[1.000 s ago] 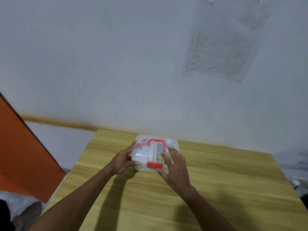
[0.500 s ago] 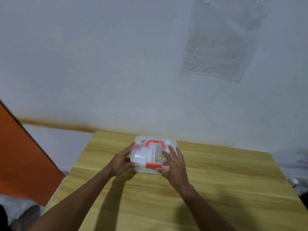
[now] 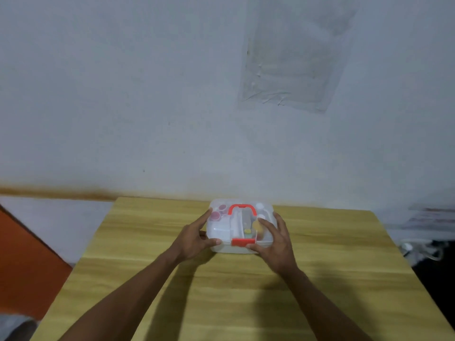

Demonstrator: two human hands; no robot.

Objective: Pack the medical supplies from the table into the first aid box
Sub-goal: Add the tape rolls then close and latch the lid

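Note:
A clear plastic first aid box [image 3: 222,231] with a red handle [image 3: 242,207] and a red front latch [image 3: 243,241] sits near the far edge of the wooden table [image 3: 332,279]. Its lid is down, and small pink-capped containers and a yellow item show through it. My left hand [image 3: 194,238] grips the box's left side, thumb on the front corner. My right hand [image 3: 275,241] lies over the right part of the lid, thumb beside the latch.
A pale wall rises right behind the table, with a plastic sheet [image 3: 293,57] taped to it. An orange panel [image 3: 22,262] stands at the left. White cables [image 3: 423,249] lie on the floor to the right.
The box and both hands sit more to the right in view as the camera turned. My right hand has slid down the lid, thumb now at the latch.

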